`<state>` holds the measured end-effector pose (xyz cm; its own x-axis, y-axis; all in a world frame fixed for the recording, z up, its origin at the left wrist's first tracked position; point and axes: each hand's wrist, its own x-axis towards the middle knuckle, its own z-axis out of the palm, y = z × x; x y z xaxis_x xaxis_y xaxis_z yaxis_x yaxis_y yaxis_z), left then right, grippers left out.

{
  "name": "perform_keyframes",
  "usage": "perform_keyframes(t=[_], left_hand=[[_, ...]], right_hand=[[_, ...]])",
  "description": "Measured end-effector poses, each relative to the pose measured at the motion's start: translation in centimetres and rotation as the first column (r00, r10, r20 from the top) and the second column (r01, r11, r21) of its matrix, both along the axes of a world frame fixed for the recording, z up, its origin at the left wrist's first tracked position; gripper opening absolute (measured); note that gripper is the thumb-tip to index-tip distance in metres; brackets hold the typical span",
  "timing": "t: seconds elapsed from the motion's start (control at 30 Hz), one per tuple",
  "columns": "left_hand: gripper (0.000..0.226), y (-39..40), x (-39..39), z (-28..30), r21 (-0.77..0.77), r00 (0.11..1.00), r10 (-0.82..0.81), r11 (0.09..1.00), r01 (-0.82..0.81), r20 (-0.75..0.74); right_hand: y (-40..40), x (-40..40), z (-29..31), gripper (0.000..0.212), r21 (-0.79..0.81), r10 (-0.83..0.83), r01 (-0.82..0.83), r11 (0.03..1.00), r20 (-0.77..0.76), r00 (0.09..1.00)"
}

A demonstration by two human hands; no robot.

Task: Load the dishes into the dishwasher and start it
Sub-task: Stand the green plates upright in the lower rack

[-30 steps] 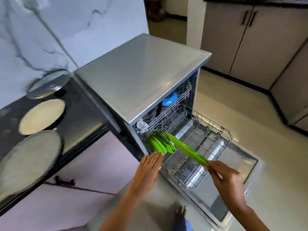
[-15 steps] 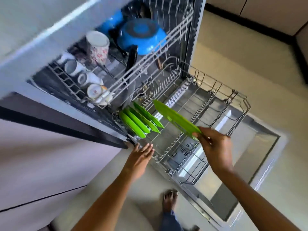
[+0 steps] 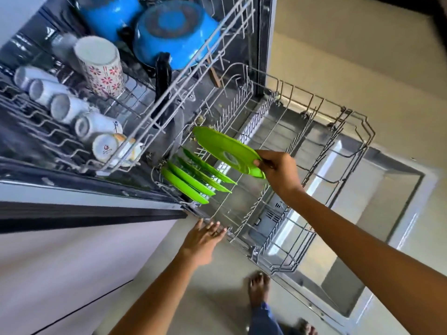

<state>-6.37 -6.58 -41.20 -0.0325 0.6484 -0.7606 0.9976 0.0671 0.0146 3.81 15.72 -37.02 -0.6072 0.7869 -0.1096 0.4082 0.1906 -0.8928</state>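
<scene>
My right hand [image 3: 278,170] pinches the rim of a green plate [image 3: 225,149], tilted above the pulled-out lower rack [image 3: 321,170] of the open dishwasher. Several more green plates [image 3: 193,178] stand in the tines at the rack's near-left corner, just below and left of the held one. My left hand [image 3: 203,240] is flat with straight fingers, its tips touching the rack's front-left edge. The upper rack [image 3: 135,131] holds white cups [image 3: 65,107], a flowered mug [image 3: 101,66] and blue pots [image 3: 174,32].
The open dishwasher door [image 3: 377,213] lies flat under the lower rack, jutting over the beige floor. A pale cabinet front [image 3: 60,274] is at the left. My bare foot [image 3: 258,291] stands on the floor just in front of the door.
The view has dropped closer to the racks. My right hand has lowered the green plate toward the standing plates. My left hand has stayed by the rack's front-left edge.
</scene>
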Motion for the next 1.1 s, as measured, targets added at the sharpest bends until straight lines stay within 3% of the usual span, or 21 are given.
perform_keyframes(t=[0.4,0.6,0.8,0.97,1.1], left_hand=[[0.058,-0.2,0.4,0.3,0.057,0.992,0.099,0.993,-0.104,0.076],[0.057,-0.4,0.2,0.5,0.065,0.989,0.109,0.991,-0.116,0.105],[0.057,-0.5,0.2,0.4,0.065,0.984,0.132,0.988,-0.140,0.118],[0.056,-0.6,0.2,0.2,0.066,0.983,0.138,0.987,-0.147,0.124],[0.056,-0.8,0.2,0.0,0.070,0.983,0.136,0.987,-0.146,0.124]], right_hand=[[-0.7,-5.6,-2.8,0.021,-0.054,0.010,-0.006,0.999,0.067,0.998],[-1.2,-6.8,-3.9,0.020,-0.068,-0.063,0.069,0.995,0.094,0.994],[-1.7,-6.4,-5.4,0.020,0.018,0.172,-0.193,0.981,0.378,0.910],[-1.8,-4.4,-6.1,0.027,0.016,0.092,-0.113,0.993,0.480,0.872],[-1.6,-4.0,-5.3,0.024,0.056,0.122,-0.201,0.978,0.625,0.771]])
